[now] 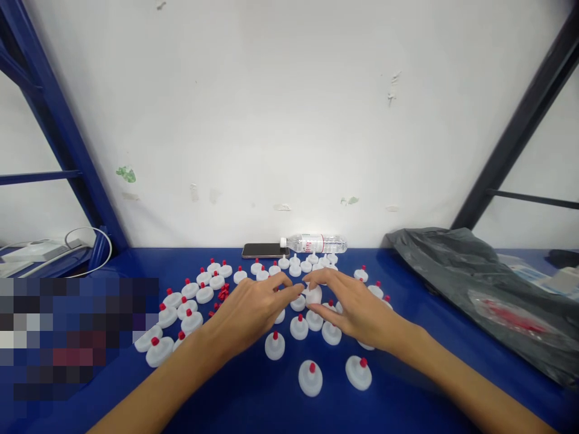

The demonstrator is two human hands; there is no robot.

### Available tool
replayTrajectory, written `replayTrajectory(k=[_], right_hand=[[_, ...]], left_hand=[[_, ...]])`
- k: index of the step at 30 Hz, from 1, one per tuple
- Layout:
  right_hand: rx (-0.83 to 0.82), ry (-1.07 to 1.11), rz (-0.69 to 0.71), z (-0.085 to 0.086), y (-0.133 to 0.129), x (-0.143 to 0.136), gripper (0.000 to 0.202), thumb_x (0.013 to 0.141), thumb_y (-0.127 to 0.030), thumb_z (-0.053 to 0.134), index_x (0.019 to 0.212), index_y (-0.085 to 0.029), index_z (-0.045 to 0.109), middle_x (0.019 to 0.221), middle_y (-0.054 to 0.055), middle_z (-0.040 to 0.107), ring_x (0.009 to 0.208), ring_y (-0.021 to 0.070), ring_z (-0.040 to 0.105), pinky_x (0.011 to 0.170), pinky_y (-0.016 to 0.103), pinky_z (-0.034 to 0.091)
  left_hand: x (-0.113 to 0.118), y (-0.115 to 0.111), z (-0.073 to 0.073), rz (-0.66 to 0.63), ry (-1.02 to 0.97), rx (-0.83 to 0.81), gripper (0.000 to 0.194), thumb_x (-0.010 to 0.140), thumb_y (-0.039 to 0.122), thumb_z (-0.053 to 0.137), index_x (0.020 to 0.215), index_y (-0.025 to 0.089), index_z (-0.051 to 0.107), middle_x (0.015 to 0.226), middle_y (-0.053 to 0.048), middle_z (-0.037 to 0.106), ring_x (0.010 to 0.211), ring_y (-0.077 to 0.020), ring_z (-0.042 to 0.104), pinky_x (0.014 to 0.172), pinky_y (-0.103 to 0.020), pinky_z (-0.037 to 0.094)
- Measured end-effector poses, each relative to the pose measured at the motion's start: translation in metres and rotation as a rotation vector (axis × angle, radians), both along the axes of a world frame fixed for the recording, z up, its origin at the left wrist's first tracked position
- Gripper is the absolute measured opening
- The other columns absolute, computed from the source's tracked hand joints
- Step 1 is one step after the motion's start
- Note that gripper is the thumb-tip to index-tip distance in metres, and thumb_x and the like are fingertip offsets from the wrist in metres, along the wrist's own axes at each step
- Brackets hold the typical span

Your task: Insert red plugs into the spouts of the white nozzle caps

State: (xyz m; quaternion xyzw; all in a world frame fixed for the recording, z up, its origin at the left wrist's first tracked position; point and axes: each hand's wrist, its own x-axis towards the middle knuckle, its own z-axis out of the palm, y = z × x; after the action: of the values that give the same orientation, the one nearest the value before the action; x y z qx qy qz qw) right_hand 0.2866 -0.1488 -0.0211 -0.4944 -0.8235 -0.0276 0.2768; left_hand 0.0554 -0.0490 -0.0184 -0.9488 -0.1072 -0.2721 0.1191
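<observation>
My right hand (350,301) is closed around the edge of a white plastic disc (313,295), its thumb and fingers on either side. My left hand (257,304) reaches in from the other side, thumb and index finger pinched together at the disc's top. Whatever those fingertips hold is too small and covered to make out. Around both hands stand several similar white discs (275,346) with red caps on their nozzles. Farther back are white discs (295,267) with bare nozzles. Small loose red caps (223,292) lie in a pile beside my left hand.
Against the wall, a clear water bottle (321,243) lies on its side by a black phone (262,251). A dark grey plastic bag (452,271) covers the right of the blue table (253,398), with a clear packet of red pieces (511,316) on it. Blue posts (67,114) rise at left.
</observation>
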Motion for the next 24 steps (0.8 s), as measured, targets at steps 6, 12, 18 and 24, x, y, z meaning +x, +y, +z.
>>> replayTrajectory(k=[6, 12, 18, 24], right_hand=[[0.039, 0.02, 0.029, -0.0004, 0.0002, -0.0003, 0.028, 0.098, -0.027, 0.062, 0.122, -0.026, 0.049, 0.116, 0.006, 0.066, 0.106, 0.0227, 0.064, 0.087, 0.04, 0.057], [0.119, 0.016, 0.026, 0.0042, -0.0018, 0.0001, 0.023, 0.099, -0.027, 0.061, 0.118, -0.025, 0.05, 0.113, 0.006, 0.067, 0.102, 0.0219, 0.065, 0.084, 0.038, 0.057], [0.123, 0.022, 0.044, 0.0027, -0.002, 0.0013, 0.023, 0.098, -0.028, 0.062, 0.118, -0.025, 0.05, 0.112, 0.006, 0.068, 0.102, 0.0221, 0.064, 0.085, 0.039, 0.056], [0.122, 0.031, 0.06, 0.0036, -0.0037, -0.0014, 0.022, 0.099, -0.027, 0.061, 0.118, -0.026, 0.051, 0.116, 0.007, 0.068, 0.106, 0.0228, 0.065, 0.086, 0.04, 0.057]], left_hand=[[0.0056, -0.0064, -0.0059, -0.001, 0.01, -0.027, 0.056, 0.088, -0.001, 0.041, 0.136, 0.025, 0.052, 0.101, 0.0, 0.067, 0.049, -0.0081, 0.035, 0.046, -0.024, 0.022], [0.0057, -0.0055, -0.0046, 0.052, -0.02, -0.013, 0.065, 0.085, -0.004, 0.04, 0.14, 0.029, 0.05, 0.108, 0.0, 0.065, 0.051, -0.0071, 0.042, 0.046, -0.022, 0.025], [0.0076, -0.0048, -0.0093, 0.074, -0.076, 0.005, 0.065, 0.081, -0.005, 0.043, 0.135, 0.029, 0.056, 0.103, 0.002, 0.069, 0.053, -0.0076, 0.05, 0.045, -0.022, 0.025], [0.0092, -0.0014, -0.0086, 0.064, -0.119, -0.011, 0.047, 0.087, 0.0, 0.046, 0.124, 0.023, 0.064, 0.099, -0.001, 0.072, 0.053, -0.0067, 0.053, 0.045, -0.02, 0.028]])
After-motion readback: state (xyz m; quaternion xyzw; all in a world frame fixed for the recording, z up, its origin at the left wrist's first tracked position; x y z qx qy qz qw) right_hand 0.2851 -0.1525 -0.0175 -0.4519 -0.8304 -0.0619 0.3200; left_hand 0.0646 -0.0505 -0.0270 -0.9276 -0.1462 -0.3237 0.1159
